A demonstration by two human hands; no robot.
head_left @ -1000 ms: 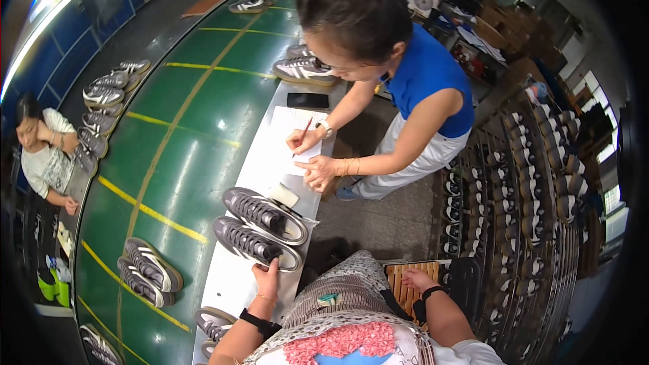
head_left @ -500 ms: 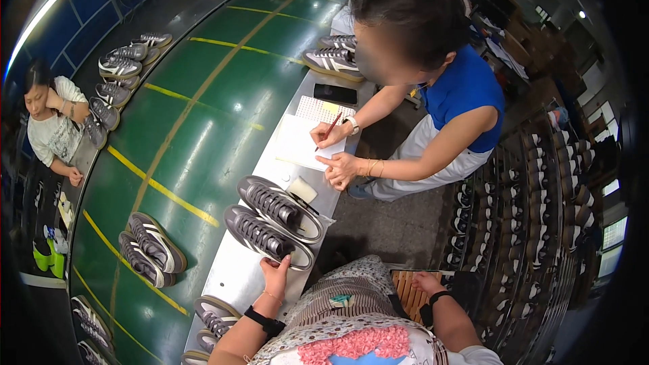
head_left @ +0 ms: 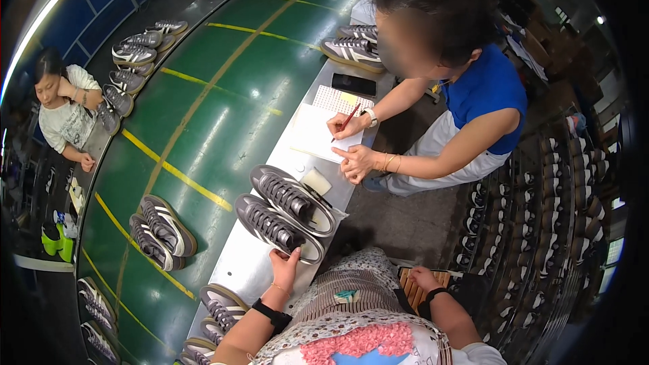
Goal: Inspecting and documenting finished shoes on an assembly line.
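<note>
Two grey lace-up sneakers with pale stripes lie side by side on the metal ledge in front of me. My left hand (head_left: pixel 284 267) grips the nearer sneaker (head_left: pixel 270 223) by its heel, thumb at the heel edge. The farther sneaker (head_left: pixel 291 192) lies against it, with a pale block (head_left: pixel 316 181) beside it. To the right, apart from the shoes, my right hand (head_left: pixel 424 278) hangs by a slatted wooden surface (head_left: pixel 439 277). Its fingers look curled in, and no object shows in them.
A co-worker in a blue top (head_left: pixel 493 88) writes with a red pen on white paper (head_left: pixel 314 128) at the ledge, near a black phone (head_left: pixel 353 84). More sneakers (head_left: pixel 162 230) sit on the green belt (head_left: pixel 223 94). Shoe racks (head_left: pixel 534 230) stand at right. Another person (head_left: pixel 67 108) sits across the belt.
The whole scene has shifted slightly right in the view. My left hand stays on the nearer sneaker's heel. My right hand looks much the same.
</note>
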